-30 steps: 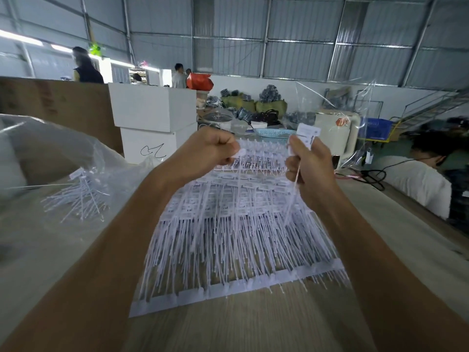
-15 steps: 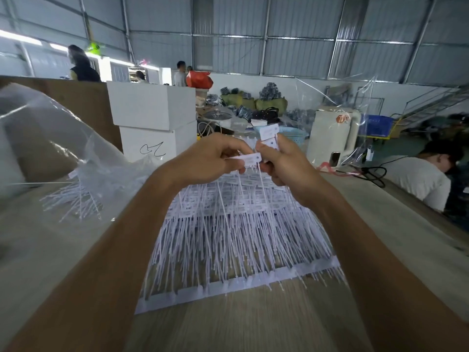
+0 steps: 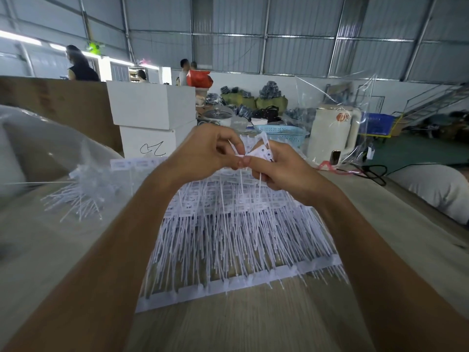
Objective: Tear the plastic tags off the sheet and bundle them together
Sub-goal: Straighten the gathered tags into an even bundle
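Corrugated metal walls and roof close in a big workshop, with white boxes (image 3: 152, 105), a pale kettle (image 3: 335, 133) and a blue basket (image 3: 281, 133) ranged beyond the wooden counter (image 3: 228, 326). Across that counter lies the sheet (image 3: 228, 237) of plastic tags: flat white label heads in rows, long thin stiff tails fanning toward a white strip at the near edge. To the left, a crinkled clear plastic bag (image 3: 63, 148) sits over a loose spray of separated tags (image 3: 73, 199).

A second ago the 2 hands were apart, the right one lifting a freed tag clear; now they have met above the sheet's far edge. That suggests 1 more tag is being added to the gathered ones, with most of the sheet not yet torn.

Both grips are clenched on the held bundle (image 3: 261, 152). The left hand (image 3: 203, 153) pinches it at the tips, while the right hand (image 3: 281, 168) curls round the label heads, tails hanging below. Each head is small, rectangular, punched with tiny holes.
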A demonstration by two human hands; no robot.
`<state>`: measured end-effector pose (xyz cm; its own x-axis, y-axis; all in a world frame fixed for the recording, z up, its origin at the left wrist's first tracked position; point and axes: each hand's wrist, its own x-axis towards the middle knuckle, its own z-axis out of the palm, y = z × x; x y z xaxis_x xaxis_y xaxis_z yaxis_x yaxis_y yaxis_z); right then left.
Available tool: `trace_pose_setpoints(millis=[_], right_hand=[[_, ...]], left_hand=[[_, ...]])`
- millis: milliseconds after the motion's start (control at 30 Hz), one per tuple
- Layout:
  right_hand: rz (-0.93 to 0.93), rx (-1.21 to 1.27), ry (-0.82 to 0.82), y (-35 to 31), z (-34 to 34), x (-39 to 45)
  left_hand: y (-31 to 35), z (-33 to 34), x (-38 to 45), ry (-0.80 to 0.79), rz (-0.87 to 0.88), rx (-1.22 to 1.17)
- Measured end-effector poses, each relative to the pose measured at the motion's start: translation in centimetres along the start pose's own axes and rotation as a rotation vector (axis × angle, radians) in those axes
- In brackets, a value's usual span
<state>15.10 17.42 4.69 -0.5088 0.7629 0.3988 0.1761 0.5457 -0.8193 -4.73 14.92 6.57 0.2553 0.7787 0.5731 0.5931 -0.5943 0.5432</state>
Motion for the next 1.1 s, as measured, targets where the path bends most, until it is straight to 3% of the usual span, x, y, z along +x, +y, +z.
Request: trace_pose_setpoints(millis=[233, 500, 867, 1100], right_hand=[[-0.022, 0.257, 0.023, 0.0, -0.7, 0.0], [0.052, 0.392, 0.098, 0.5, -0.4, -0.1], [0.021, 0.522, 0.082, -0.1, 0.0, -0.1], [-0.029, 0.353, 0.018, -0.7, -0.1, 0.0]], left_hand=[[0.6, -0.1, 0.4, -0.009, 0.076, 0.071], [1.6, 0.2, 0.7, -0.025, 0.030, 0.392], [1.1, 1.5, 0.0, 0.042, -0.072, 0.026], [1.4, 0.8, 0.1, 0.069, -0.036, 0.093]])
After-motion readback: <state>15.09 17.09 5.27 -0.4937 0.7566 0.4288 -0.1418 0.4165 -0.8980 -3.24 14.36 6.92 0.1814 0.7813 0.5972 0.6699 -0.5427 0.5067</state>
